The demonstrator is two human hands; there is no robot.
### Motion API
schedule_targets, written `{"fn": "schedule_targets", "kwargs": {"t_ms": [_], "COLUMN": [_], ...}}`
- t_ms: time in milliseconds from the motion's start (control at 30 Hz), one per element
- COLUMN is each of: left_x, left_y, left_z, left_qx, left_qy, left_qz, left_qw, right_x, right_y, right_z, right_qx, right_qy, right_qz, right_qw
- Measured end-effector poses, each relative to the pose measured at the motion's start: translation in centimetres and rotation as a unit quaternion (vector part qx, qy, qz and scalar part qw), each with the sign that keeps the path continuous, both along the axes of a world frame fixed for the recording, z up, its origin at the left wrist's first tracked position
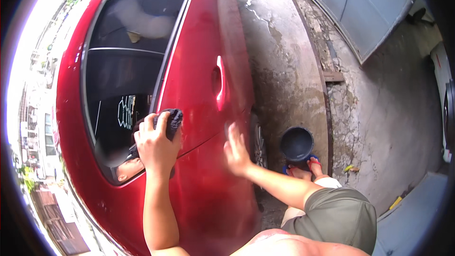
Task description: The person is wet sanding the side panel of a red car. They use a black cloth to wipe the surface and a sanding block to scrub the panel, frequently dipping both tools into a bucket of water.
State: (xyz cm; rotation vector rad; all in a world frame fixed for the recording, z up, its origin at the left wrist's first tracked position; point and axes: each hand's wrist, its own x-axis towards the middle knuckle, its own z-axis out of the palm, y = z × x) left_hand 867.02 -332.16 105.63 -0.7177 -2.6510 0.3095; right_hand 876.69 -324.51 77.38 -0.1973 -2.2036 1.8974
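Observation:
My left hand (157, 146) is closed around a dark, fuzzy cloth (175, 122), at the lower edge of the rear side window (121, 83) of a red car (199, 47). Part of the cloth is hidden under my fingers. To the right, my right hand (237, 153) is at the car's side below the door handle (219, 81). It is slightly blurred, with fingers stretched out and nothing in them; whether the palm touches the paint I cannot tell.
A dark round bucket (297, 143) stands on the concrete (279, 66) just ahead of my feet in flip-flops (313, 165). The car's rear wheel (259, 142) is beside it. A grey metal gate (365, 4) is at the far right, and a yellow object (395, 203) lies near the right edge.

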Motion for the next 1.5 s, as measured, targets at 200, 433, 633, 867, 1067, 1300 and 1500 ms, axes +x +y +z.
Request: {"fn": "schedule_targets", "kwargs": {"t_ms": [200,433,633,867,1067,1300,1500], "left_x": [-1.2,-1.1,-0.8,-1.9,-2.7,-2.5,-2.7], "left_y": [1.2,-0.3,0.1,-0.1,-0.3,-0.6,-1.3], "left_z": [-4.8,-4.7,-4.0,-3.8,-5.6,-6.2,-5.5], "left_qx": [-0.001,-0.019,-0.045,-0.106,-0.101,-0.123,-0.109], "left_qy": [0.018,0.034,0.027,0.039,0.067,0.104,0.107], "left_qz": [-0.043,-0.030,-0.034,-0.036,-0.033,0.001,0.008], "left_qw": [0.999,0.999,0.998,0.993,0.992,0.987,0.988], "right_x": [-2.7,-0.4,3.9,1.2,-3.7,-5.5,-4.1], "right_y": [4.0,3.8,2.9,4.0,6.2,8.6,7.0], "right_z": [-5.0,-6.8,-5.9,-6.9,-13.4,-15.9,-14.2], "right_qx": [-0.001,-0.017,0.028,0.022,-0.042,-0.066,-0.092], "right_qy": [-0.110,0.025,0.222,0.237,0.198,0.215,0.301], "right_qz": [-0.051,0.020,0.132,0.167,0.044,0.019,0.037], "right_qw": [0.993,0.999,0.966,0.957,0.978,0.974,0.948]}}
